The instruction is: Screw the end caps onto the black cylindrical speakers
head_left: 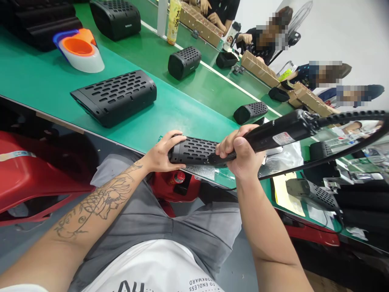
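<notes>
My left hand grips the left end of a black perforated housing, thumb below and fingers over the top. The housing lies at the near edge of the green bench. A black electric screwdriver with a white label and a corded rear end is wrapped in my right hand. Its tip points left and down at the housing's slotted face, where contact cannot be made out clearly. Another black slotted housing sits on the bench to the left of my hands.
Further slotted housings stand along the green bench. An orange-and-white ring-shaped holder is at upper left, a yellow bottle behind. Across the bench, people work beside cardboard trays. Red stools stand below the edge.
</notes>
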Demonstrator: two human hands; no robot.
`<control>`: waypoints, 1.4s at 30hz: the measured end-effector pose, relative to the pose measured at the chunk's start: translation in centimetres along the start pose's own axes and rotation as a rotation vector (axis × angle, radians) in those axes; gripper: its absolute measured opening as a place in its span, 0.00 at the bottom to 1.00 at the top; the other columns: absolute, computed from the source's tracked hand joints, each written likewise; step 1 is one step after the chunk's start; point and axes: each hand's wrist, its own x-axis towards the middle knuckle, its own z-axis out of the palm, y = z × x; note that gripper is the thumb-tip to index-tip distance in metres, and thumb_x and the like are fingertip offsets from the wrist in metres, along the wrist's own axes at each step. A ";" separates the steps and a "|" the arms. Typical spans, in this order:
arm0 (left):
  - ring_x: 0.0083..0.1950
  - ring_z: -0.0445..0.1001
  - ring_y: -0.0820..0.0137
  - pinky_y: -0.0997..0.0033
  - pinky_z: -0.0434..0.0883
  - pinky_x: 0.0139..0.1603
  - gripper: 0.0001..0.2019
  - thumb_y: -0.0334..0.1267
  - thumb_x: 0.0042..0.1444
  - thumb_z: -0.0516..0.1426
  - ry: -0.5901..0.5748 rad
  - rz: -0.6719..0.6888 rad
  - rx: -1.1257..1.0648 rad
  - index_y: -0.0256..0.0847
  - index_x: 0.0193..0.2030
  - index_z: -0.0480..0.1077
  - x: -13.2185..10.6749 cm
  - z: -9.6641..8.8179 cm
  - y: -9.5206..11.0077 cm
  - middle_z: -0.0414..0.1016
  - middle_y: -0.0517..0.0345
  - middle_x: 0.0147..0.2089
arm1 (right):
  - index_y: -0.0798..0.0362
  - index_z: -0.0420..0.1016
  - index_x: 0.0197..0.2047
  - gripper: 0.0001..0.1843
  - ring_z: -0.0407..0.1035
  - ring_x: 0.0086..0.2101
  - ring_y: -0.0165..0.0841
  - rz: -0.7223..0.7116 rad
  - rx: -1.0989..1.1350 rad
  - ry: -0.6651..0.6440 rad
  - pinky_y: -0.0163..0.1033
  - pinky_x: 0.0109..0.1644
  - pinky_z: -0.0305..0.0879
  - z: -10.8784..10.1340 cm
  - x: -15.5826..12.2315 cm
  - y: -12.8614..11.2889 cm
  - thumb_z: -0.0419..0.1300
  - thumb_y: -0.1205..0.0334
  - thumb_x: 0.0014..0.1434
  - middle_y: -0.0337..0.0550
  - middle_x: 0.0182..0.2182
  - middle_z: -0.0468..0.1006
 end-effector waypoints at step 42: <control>0.88 0.76 0.32 0.24 0.77 0.91 0.56 0.58 0.64 0.84 0.019 -0.016 0.069 0.48 0.92 0.65 0.0 2.2 0.1 0.73 0.30 0.86 | 0.44 0.83 0.43 0.09 0.73 0.19 0.33 -0.234 -0.102 0.496 0.41 0.26 0.80 -9.4 0.7 -2.5 0.78 0.57 0.66 0.27 0.22 0.76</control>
